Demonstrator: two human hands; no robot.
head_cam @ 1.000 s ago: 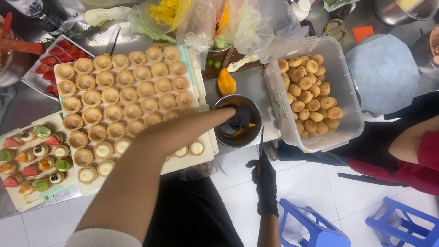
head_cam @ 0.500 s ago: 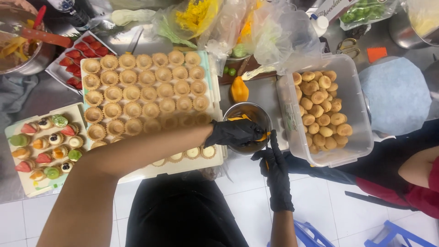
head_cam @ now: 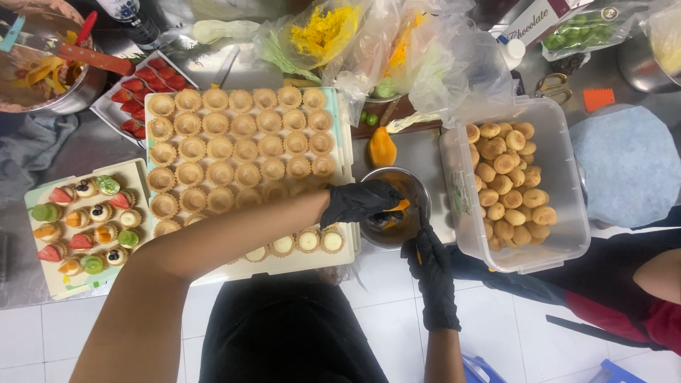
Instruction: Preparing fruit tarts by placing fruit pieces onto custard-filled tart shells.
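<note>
Reaching across into small round metal bowl point(head_cam: 401, 206) at counter's front edge, between pale tray of empty tart shells point(head_cam: 241, 152) and clear tub of baked puffs point(head_cam: 514, 181). Left hand point(head_cam: 362, 202), black-gloved, fingers curled around orange fruit pieces point(head_cam: 399, 207); right hand point(head_cam: 429, 259) gripping bowl's rim. Steel counter point(head_cam: 67, 152), white floor tiles point(head_cam: 42, 333) below.

The left hand point(head_cam: 362, 202), in a black glove, reaches from the lower left to the frame's centre on a bare forearm, fingers curled downward. The right hand point(head_cam: 430, 264), also black-gloved, rises from the bottom edge just right of centre, fingers bent inward.
</note>
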